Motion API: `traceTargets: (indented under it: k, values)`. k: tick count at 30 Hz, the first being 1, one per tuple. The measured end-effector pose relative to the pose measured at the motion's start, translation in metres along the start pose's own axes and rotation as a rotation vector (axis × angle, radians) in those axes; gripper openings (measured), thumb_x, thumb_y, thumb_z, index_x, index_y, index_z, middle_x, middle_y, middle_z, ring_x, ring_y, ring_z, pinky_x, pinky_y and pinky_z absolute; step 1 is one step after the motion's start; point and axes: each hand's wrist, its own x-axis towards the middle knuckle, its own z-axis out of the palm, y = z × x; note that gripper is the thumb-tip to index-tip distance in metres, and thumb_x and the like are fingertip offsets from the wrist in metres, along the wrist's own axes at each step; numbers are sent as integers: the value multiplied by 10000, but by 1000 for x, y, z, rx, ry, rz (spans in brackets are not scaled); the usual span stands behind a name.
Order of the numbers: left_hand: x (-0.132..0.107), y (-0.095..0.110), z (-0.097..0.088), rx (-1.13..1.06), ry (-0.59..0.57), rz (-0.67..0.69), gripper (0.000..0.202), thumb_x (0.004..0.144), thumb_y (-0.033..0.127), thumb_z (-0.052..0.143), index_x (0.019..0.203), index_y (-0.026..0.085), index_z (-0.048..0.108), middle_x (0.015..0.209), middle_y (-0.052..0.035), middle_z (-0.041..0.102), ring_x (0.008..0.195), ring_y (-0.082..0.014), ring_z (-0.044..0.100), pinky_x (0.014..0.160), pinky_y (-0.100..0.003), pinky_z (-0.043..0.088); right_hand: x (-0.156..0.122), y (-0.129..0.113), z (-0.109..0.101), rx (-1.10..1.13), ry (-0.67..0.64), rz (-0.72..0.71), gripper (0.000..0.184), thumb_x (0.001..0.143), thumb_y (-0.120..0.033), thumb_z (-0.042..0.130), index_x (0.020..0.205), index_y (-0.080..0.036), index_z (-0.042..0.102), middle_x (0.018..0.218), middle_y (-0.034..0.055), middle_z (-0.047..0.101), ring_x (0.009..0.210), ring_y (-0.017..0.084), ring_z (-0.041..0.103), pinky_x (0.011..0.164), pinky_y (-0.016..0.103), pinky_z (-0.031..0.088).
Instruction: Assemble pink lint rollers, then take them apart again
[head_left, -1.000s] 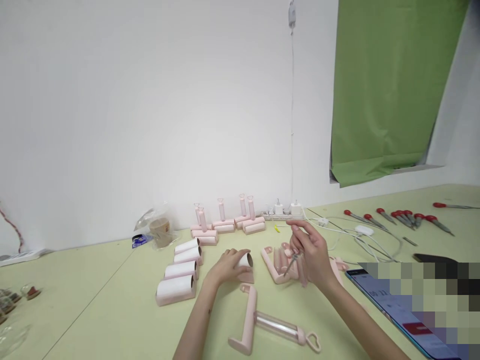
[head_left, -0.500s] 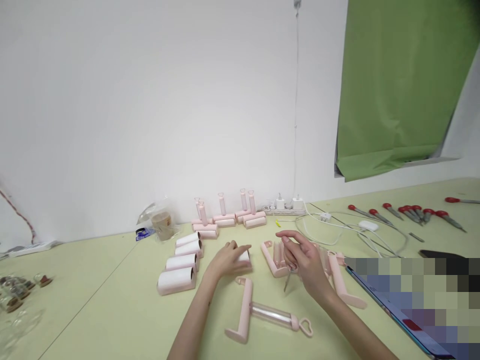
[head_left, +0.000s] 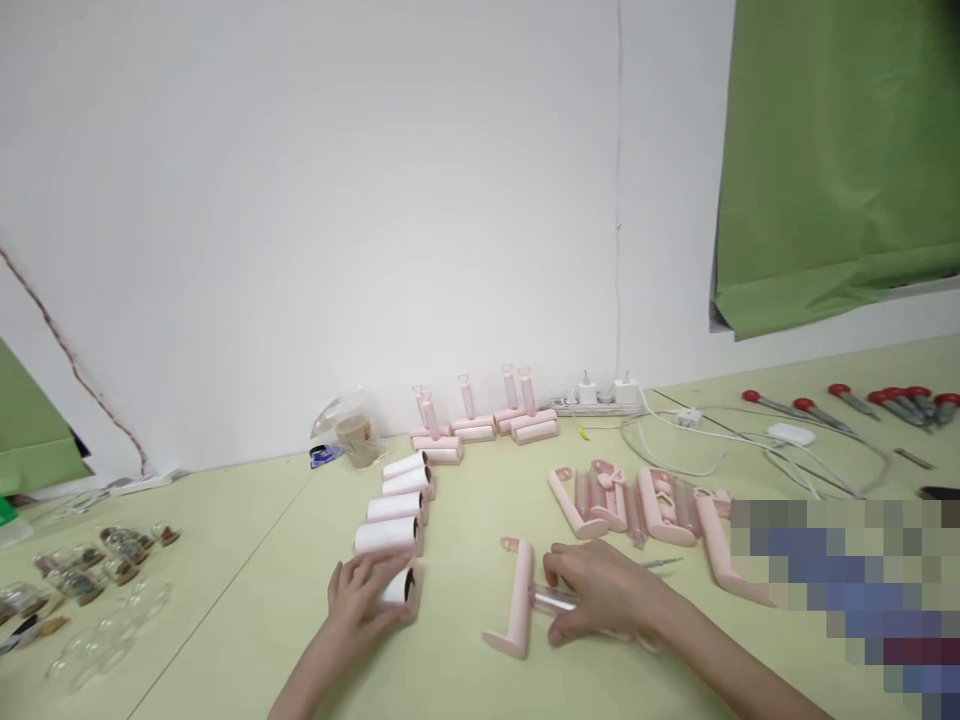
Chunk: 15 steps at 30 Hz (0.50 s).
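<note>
My left hand point(head_left: 364, 592) is wrapped over a white lint roll point(head_left: 399, 592) in a pink half-shell, at the front of a row of similar white rolls point(head_left: 386, 535). The roll's dark open end faces right. My right hand point(head_left: 600, 592) closes around the clear handle of a pink lint roller frame point(head_left: 519, 605) lying on the table; its bare bracket points left and carries no roll. Behind the right hand a thin metal tool point(head_left: 664, 563) sticks out; whether the hand still holds it I cannot tell.
More pink lint roller frames point(head_left: 652, 505) lie beyond my right hand. Several lint rollers with rolls point(head_left: 474, 428) stand along the wall, near a power strip point(head_left: 596, 408) and cables. Red-capped tools point(head_left: 900, 405) lie far right, small glass domes point(head_left: 82, 580) left, a bagged tape roll point(head_left: 356, 440) behind.
My left hand has carried a roll left to the front end of the row. My right hand has come down onto the frame's handle. The view has turned slightly left.
</note>
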Motion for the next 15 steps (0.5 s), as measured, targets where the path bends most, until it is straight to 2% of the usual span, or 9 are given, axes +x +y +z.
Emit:
traceTargets:
  k: [2, 4, 6, 8, 9, 11, 13, 15]
  values:
    - [5, -5, 2, -23, 56, -21, 483, 703, 277, 526, 1174, 350, 452, 1181, -37, 478, 1122, -258, 386, 946, -469, 270, 1, -2, 1, -35, 18, -29, 206, 610, -356, 626, 712, -194, 551, 701, 0, 595, 595, 175, 527, 449, 220, 205]
    - [14, 0, 0, -36, 196, -19, 615, 626, 306, 592, 1211, 299, 402, 1188, -65, 452, 1153, -288, 356, 980, -504, 199, 2, -4, 1, -79, 40, -75, 94, 650, -272, 559, 657, -190, 514, 654, -1, 587, 554, 157, 514, 442, 223, 189]
    - [22, 17, 0, -111, 373, -4, 643, 609, 361, 609, 1202, 266, 379, 1196, -83, 442, 1182, -307, 320, 1005, -512, 124, 4, -4, -1, -137, 79, -109, 77, 680, -240, 505, 628, -190, 480, 577, -7, 567, 492, 144, 496, 436, 232, 165]
    - [30, 45, 5, -339, 417, -54, 488, 692, 439, 520, 1120, 233, 410, 1122, -97, 494, 1131, -299, 389, 981, -492, 203, 5, -5, -5, -205, 145, -146, 79, 708, -240, 478, 645, -194, 469, 518, -15, 552, 447, 140, 485, 440, 242, 148]
    - [34, 61, 10, -524, 323, -96, 426, 743, 474, 435, 1075, 209, 416, 1018, -97, 537, 1032, -278, 476, 927, -468, 296, 6, -6, -8, -236, 187, -172, 81, 727, -250, 468, 666, -198, 471, 508, -17, 555, 439, 142, 488, 444, 246, 144]
    - [43, 94, 24, -922, -115, -168, 473, 743, 557, 382, 1021, 175, 399, 816, -69, 572, 797, -246, 581, 783, -443, 418, 6, -5, -12, -283, 257, -250, 98, 766, -289, 458, 724, -205, 486, 545, -6, 587, 474, 156, 516, 456, 253, 154]
    - [52, 121, 40, -1077, -341, -168, 443, 740, 566, 384, 939, 172, 412, 691, -28, 576, 557, -189, 592, 571, -365, 480, 6, -2, -12, -318, 307, -328, 154, 809, -339, 433, 772, -208, 506, 590, 10, 611, 521, 169, 538, 477, 258, 182]
    - [56, 137, 55, -1244, -470, -187, 408, 716, 536, 463, 919, 195, 372, 613, 23, 559, 416, -135, 539, 427, -274, 445, 4, 4, -7, -344, 334, -364, 218, 838, -374, 405, 785, -202, 527, 606, 24, 619, 543, 174, 543, 505, 261, 213]
